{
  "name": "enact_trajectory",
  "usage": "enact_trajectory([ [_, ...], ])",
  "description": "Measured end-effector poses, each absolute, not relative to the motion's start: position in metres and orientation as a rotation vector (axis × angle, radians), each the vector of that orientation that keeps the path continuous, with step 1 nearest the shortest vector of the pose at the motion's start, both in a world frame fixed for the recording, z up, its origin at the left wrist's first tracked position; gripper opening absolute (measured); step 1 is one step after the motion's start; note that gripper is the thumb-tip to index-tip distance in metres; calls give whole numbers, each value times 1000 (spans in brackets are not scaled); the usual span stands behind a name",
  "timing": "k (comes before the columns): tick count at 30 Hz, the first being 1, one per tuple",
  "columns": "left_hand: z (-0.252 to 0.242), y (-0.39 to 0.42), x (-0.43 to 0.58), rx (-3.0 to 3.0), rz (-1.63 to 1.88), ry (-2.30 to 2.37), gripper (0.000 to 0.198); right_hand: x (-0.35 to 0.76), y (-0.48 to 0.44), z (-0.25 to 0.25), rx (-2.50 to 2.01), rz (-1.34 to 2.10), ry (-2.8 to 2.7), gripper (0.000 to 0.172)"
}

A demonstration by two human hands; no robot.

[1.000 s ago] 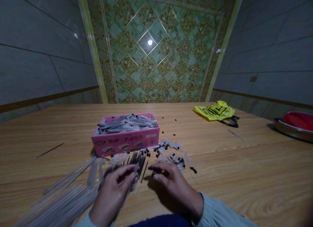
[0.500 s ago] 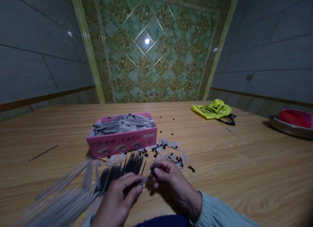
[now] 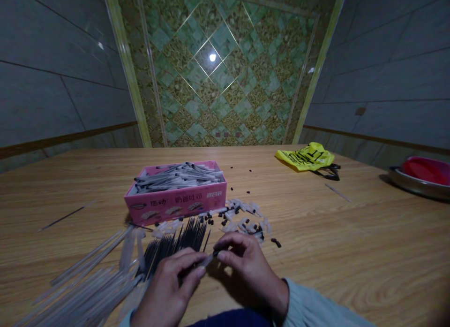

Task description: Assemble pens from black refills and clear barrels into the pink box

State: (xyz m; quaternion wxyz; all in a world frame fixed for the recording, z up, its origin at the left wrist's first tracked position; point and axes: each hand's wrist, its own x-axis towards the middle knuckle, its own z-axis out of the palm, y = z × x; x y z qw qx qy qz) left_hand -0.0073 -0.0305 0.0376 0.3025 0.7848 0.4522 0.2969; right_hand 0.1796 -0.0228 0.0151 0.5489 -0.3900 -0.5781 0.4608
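Note:
My left hand (image 3: 168,282) pinches a small translucent plastic tube piece (image 3: 207,260) between thumb and fingertips. A small black plug (image 3: 217,252) sits in the fingertips of my right hand (image 3: 249,261), against the end of the tube piece; whether it is inside cannot be made out. Just beyond my left hand lies a row of thin black pen refills (image 3: 167,246). Long clear tubes (image 3: 82,296) are spread to its left. Past my right hand, small clear caps (image 3: 242,224) and black plugs (image 3: 224,222) are scattered on the wooden table (image 3: 333,261).
A pink box (image 3: 183,204) full of grey-white pens (image 3: 179,176) stands behind the refills. Farther right lie a yellow bag (image 3: 305,157) and a single pen-like stick (image 3: 337,192). A metal tray (image 3: 418,186) with a red item (image 3: 423,170) is at the right edge.
My right hand has moved slightly left and down, bringing the black plug to the end of the tube piece. My left hand has stayed nearly in place.

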Motion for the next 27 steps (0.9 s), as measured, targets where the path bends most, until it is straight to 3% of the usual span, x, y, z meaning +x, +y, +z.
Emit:
enact_trajectory([
  [21, 31, -33, -4, 2183, 766, 1183, 29, 175, -28, 12, -1097, 938, -1486, 8],
  [27, 27, -33, -4, 2239, 833, 1194, 28, 178, -29, 5, -1169, 797, -1746, 38],
])
